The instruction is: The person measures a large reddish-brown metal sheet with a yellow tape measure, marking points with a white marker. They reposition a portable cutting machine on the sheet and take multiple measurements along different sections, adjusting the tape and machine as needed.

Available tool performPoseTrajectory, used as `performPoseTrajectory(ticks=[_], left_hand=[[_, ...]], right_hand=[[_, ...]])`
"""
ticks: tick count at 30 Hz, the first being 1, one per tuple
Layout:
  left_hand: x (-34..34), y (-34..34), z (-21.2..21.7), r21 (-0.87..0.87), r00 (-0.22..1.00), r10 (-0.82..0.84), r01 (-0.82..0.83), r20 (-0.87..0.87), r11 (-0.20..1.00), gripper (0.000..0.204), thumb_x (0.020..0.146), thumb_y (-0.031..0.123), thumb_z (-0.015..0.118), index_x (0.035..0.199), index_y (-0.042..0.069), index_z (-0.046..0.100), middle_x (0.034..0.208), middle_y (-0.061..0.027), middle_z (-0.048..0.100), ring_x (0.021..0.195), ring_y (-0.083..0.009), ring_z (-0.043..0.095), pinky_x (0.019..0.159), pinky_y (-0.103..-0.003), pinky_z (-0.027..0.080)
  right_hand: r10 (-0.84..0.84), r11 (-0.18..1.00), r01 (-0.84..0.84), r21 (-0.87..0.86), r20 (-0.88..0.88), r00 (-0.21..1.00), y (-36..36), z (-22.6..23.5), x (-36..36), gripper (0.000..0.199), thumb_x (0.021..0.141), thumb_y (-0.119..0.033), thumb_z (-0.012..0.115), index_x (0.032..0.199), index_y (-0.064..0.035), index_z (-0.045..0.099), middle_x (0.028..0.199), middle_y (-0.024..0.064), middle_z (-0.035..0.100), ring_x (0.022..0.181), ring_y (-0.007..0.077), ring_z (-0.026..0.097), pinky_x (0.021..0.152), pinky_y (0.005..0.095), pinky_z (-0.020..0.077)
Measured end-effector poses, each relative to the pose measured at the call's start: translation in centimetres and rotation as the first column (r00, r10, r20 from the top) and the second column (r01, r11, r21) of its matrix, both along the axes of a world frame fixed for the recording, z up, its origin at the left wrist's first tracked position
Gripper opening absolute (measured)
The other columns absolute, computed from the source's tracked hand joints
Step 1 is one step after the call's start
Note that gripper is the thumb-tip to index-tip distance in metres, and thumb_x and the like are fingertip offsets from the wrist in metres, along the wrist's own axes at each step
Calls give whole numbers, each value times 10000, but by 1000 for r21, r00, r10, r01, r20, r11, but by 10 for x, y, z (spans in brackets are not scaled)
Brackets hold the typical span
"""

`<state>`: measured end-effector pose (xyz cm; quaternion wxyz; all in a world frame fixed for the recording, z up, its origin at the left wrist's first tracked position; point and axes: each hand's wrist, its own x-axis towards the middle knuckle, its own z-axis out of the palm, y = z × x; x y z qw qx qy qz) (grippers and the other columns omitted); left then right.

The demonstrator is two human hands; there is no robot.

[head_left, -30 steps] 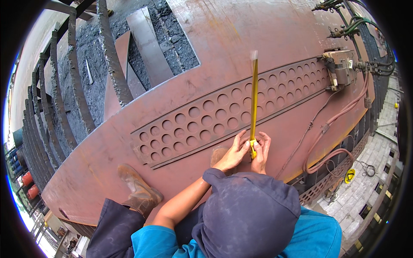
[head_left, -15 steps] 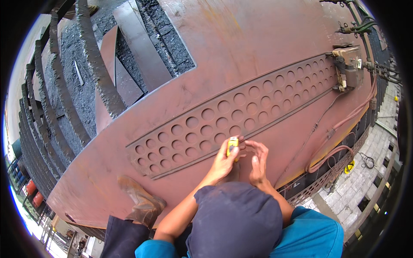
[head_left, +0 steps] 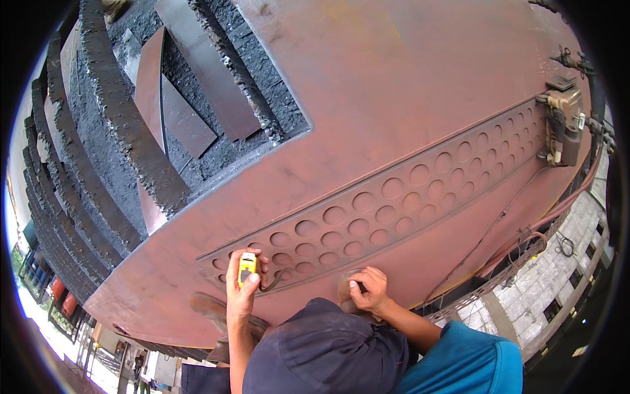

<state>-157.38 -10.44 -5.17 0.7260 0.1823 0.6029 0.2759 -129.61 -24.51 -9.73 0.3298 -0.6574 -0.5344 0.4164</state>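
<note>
My left hand is closed round a yellow tape measure, held over the left end of a long track plate with rows of round holes. A dark curved strip shows beside the tape measure; I cannot tell whether it belongs to it. My right hand is curled, its thumb against its fingers, just below the track's lower edge and next to a brown boot. Whatever it may hold is hidden. Beneath the track lies a large reddish-brown steel plate.
A cutting machine sits at the track's right end, with hoses trailing below. Beyond the plate's left edge, crusted slats stand over dark rubble with loose steel offcuts. A dark cap blocks the bottom middle.
My hands have drawn apart. The left hand has carried the tape measure leftward toward the track's left end; the right has moved lower and its fingers have curled in. The view has shifted.
</note>
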Motion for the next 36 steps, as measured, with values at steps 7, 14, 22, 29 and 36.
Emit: performPoseTrajectory(ticks=[7,14,22,29,36], left_hand=[[-12,3,17,88,996,92,-94,16,992,613,803,368,798,1228,14,532,1025,-118,584,827,-176,568,592,-268,443],[-12,-5,14,152,977,210,-215,44,965,606,798,410,763,1184,14,515,1005,-139,544,848,-211,562,556,-281,434],[9,-7,-3,213,958,187,-234,217,949,674,959,636,574,1252,36,483,1035,-120,519,843,-214,541,566,-270,432],[17,-8,-7,161,990,43,-64,132,985,563,885,446,692,1229,33,521,1030,-118,579,834,-166,567,548,-242,433],[17,1,6,238,1000,18,-14,-18,971,539,816,367,708,1228,58,546,1055,-69,602,808,-107,565,541,-199,415]], right_hand=[[4,1000,-2,-18,85,996,-1,0,-4,75,750,-42,703,818,-53,673,629,72,570,519,244,531,518,361,431],[31,999,-29,-28,56,998,0,-1,1,120,746,-37,730,851,-60,677,651,67,600,532,229,553,523,347,446],[-59,998,60,29,-36,998,2,-2,-5,90,758,-18,720,837,-43,687,647,77,595,524,234,538,513,354,443],[-241,936,143,322,288,927,104,25,131,38,835,0,689,856,-32,686,782,113,677,666,268,611,621,387,505],[-551,815,272,511,829,96,207,95,423,777,882,-385,728,1502,-46,405,1460,242,430,1362,433,414,1123,567,357]])
